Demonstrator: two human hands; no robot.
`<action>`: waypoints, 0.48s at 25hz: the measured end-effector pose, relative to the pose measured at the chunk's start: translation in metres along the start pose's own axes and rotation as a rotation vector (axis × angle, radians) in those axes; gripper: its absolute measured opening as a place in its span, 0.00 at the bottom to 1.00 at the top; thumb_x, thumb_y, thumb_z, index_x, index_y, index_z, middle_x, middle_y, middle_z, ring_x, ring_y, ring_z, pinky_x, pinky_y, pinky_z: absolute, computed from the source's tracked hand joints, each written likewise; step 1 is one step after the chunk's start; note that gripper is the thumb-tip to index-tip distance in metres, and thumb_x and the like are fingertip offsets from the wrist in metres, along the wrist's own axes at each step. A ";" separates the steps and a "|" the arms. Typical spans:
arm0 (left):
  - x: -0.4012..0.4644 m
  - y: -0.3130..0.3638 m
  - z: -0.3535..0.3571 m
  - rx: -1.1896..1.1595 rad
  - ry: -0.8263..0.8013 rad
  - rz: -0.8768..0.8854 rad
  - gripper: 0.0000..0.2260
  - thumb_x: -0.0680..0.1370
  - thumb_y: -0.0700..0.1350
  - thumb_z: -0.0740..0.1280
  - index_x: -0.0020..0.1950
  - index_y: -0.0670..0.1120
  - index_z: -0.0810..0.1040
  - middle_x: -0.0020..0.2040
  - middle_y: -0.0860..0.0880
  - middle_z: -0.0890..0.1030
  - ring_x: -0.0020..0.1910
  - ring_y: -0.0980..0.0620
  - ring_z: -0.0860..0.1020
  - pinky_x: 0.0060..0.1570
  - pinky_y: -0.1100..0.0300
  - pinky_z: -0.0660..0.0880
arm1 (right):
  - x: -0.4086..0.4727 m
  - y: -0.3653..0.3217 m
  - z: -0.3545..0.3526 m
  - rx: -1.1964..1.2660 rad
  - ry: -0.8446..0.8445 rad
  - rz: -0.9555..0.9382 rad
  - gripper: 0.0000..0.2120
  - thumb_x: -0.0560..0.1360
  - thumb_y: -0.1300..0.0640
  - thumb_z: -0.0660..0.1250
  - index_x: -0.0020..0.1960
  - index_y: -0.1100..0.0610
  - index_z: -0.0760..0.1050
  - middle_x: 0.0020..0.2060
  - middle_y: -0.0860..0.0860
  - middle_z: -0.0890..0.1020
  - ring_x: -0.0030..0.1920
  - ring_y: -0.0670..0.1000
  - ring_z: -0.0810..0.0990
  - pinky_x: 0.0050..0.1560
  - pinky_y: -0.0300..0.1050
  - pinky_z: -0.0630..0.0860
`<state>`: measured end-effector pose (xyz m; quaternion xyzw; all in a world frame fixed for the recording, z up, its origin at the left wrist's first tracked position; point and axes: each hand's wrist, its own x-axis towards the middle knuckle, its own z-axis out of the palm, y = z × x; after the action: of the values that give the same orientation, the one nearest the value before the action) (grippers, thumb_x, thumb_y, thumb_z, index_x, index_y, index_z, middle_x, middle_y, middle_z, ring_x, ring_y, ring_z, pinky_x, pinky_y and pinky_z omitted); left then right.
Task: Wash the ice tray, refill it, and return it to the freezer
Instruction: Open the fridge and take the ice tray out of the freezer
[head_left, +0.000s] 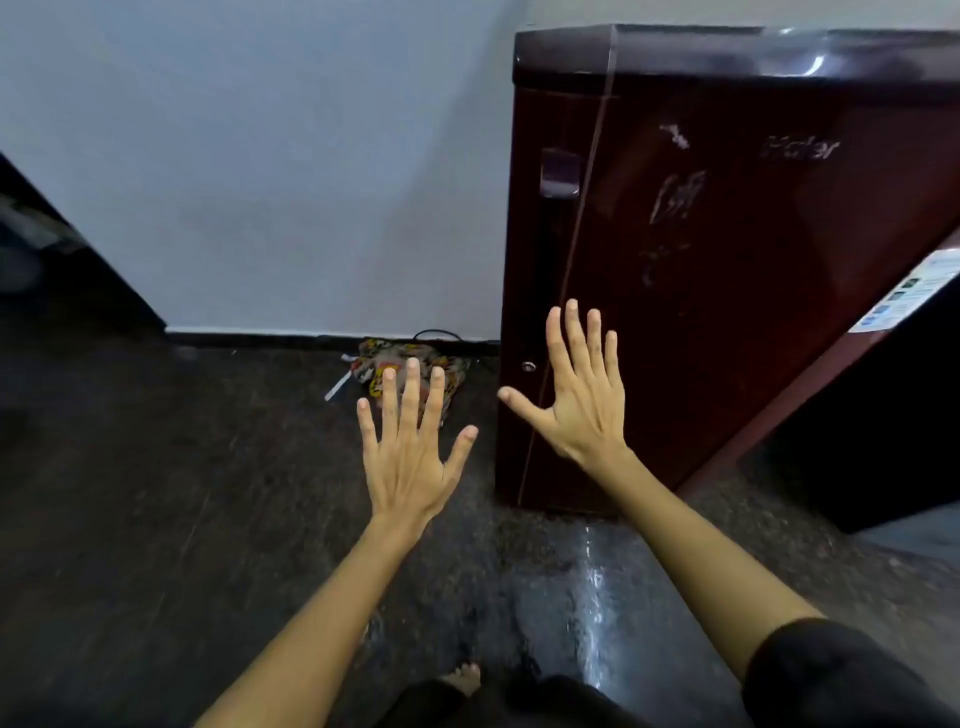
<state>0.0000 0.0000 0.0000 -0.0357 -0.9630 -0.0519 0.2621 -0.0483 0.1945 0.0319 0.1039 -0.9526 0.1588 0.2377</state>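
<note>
Head view of a person standing before a dark maroon refrigerator (727, 270), door closed, with both arms extended forward. The left hand (410, 457) is held out over the dark speckled floor (156, 493), back toward the camera, fingers straight and spread wide, holding nothing. The right hand (582, 400) is raised in front of the lower part of the refrigerator door, likewise flat with fingers splayed and thumb pointing left, gripping nothing; whether it touches the door cannot be told. A recessed handle (560, 172) sits near the door's upper left edge, and a small round lock (529, 366) lies lower on the same edge, just left of the right hand. The ice tray is not visible in this view. A crumpled patterned cloth (410, 364) lies on the floor against the pale wall (260, 182), beside the refrigerator's left side. A white label (914, 291) shows at the right edge. A bare foot (462, 678) appears at the bottom.
</note>
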 end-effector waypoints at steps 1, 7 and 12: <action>0.011 -0.003 0.000 -0.022 0.014 -0.008 0.31 0.79 0.64 0.45 0.77 0.49 0.51 0.77 0.47 0.52 0.77 0.50 0.41 0.73 0.47 0.34 | 0.011 -0.003 0.000 0.012 0.027 0.040 0.47 0.71 0.27 0.50 0.77 0.56 0.43 0.76 0.52 0.47 0.76 0.52 0.42 0.75 0.50 0.38; 0.055 -0.011 0.014 -0.064 0.048 -0.024 0.32 0.78 0.63 0.47 0.77 0.49 0.49 0.77 0.45 0.54 0.76 0.51 0.38 0.72 0.47 0.34 | 0.061 -0.016 0.015 0.097 0.084 0.231 0.46 0.74 0.33 0.57 0.77 0.59 0.39 0.77 0.55 0.47 0.76 0.52 0.42 0.76 0.50 0.46; 0.077 -0.014 0.028 -0.113 0.078 -0.012 0.31 0.78 0.63 0.48 0.77 0.50 0.48 0.77 0.44 0.55 0.76 0.51 0.38 0.72 0.46 0.34 | 0.090 -0.037 0.030 0.379 0.213 0.418 0.44 0.76 0.46 0.66 0.76 0.59 0.40 0.74 0.61 0.57 0.58 0.55 0.77 0.48 0.46 0.79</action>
<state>-0.0819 -0.0075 0.0142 -0.0428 -0.9477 -0.1091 0.2968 -0.1286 0.1389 0.0592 -0.0690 -0.8765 0.3891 0.2748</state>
